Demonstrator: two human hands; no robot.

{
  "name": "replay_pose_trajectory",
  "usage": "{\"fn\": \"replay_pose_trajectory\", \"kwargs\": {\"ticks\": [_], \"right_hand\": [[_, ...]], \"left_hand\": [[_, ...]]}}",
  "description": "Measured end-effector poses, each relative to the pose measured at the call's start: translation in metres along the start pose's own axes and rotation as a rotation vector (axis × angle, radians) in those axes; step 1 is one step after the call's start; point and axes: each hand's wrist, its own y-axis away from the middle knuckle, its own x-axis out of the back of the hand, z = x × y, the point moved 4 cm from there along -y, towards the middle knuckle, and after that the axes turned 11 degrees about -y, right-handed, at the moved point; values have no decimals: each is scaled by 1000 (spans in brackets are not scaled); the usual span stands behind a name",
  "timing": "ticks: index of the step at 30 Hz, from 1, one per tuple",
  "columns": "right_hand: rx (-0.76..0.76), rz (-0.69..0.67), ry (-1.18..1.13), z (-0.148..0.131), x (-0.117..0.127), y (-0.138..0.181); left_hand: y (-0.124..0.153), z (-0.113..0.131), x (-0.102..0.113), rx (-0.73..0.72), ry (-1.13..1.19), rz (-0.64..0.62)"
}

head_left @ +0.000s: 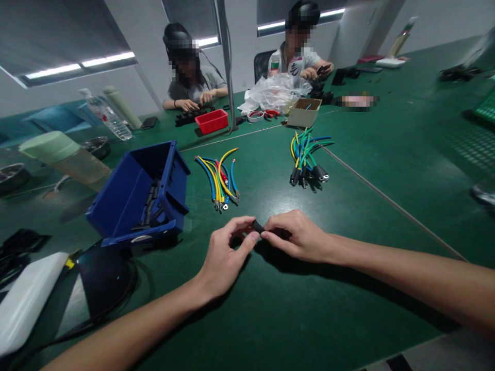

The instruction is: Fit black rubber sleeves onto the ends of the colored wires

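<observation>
My left hand (226, 255) and my right hand (297, 237) meet over the green table (348, 206), both pinching a small black tube piece (258, 226) between thumb and fingers. Its far part is hidden inside my right fingers. Just beyond lies a bundle of yellow and blue wires with metal lugs (220, 178). A second bundle of green, blue and yellow wires with black sleeved ends (307, 157) lies farther right. A tilted blue bin (141, 193) holding black tube pieces stands to the left.
Two other people sit at the far side, working with their own hands near a red tray (211, 121), a cardboard box (304, 112) and a plastic bag (274, 93). Bottles (106, 116) and a pale cup (65, 157) stand at left; a black and white object (46, 293) lies near left.
</observation>
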Motion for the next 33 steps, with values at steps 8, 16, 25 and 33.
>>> {"fn": "replay_pose_trajectory", "kwargs": {"ticks": [8,16,25,33], "right_hand": [[11,-14,-40,0,0,-2],[-88,65,3,9,1,-5],[-169,224,152,26,0,-34],[-357,59,464,44,-11,-104]], "left_hand": [[0,1,-2,-5,71,-30],[5,7,4,-78,-14,166],[10,13,0,-275,-51,98],[11,15,1,-274,-35,59]]}}
